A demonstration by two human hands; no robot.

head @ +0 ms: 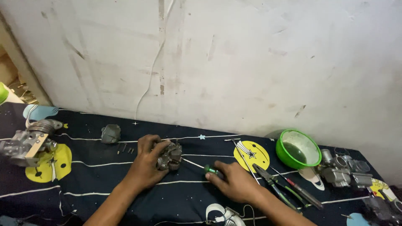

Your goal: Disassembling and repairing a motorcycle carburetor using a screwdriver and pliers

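A small grey metal carburetor body (171,155) rests on the dark patterned cloth (83,184), and my left hand (147,164) is wrapped around its left side. My right hand (235,181) grips a screwdriver with a green handle (212,170). Its thin shaft (193,163) points left and reaches the carburetor body. Several small screws (124,148) lie just left of my left hand, beside a grey metal cover (111,134).
Another carburetor (26,143) sits at the far left. A green bowl with liquid (298,149) stands at the right, with more carburetor parts (344,170) beyond it. Pliers and a screwdriver (284,189) lie right of my right hand. A white wall with a hanging wire is behind.
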